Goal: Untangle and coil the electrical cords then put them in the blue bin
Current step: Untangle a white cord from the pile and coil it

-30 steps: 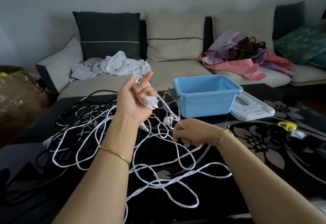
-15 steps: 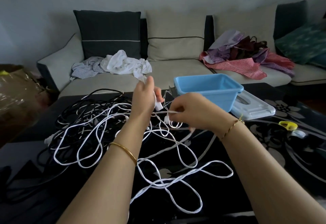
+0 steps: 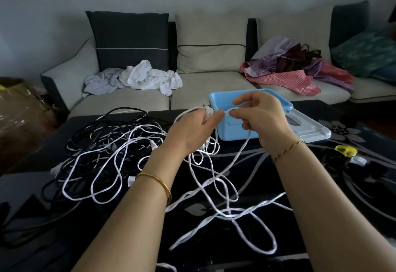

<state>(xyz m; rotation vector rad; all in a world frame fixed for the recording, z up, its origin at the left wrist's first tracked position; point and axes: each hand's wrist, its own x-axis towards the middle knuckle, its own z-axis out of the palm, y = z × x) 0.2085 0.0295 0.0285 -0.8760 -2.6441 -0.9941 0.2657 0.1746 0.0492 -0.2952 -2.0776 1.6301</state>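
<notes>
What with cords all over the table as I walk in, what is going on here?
A person is untangling cords. The left hand grips a white cord and the right hand pinches a loop of it, in front of the blue bin. The rest lies on the table, mixed with black cords.

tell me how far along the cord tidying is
Done: nothing that shows; no coiled cord is visible, though the hands hide much of the inside of the blue bin. In hand: the left hand and right hand pinch the white cord in front of the bin, shaping a loop. Left: most of that cord sprawls across the table, and the black cords lie tangled at its left.
</notes>
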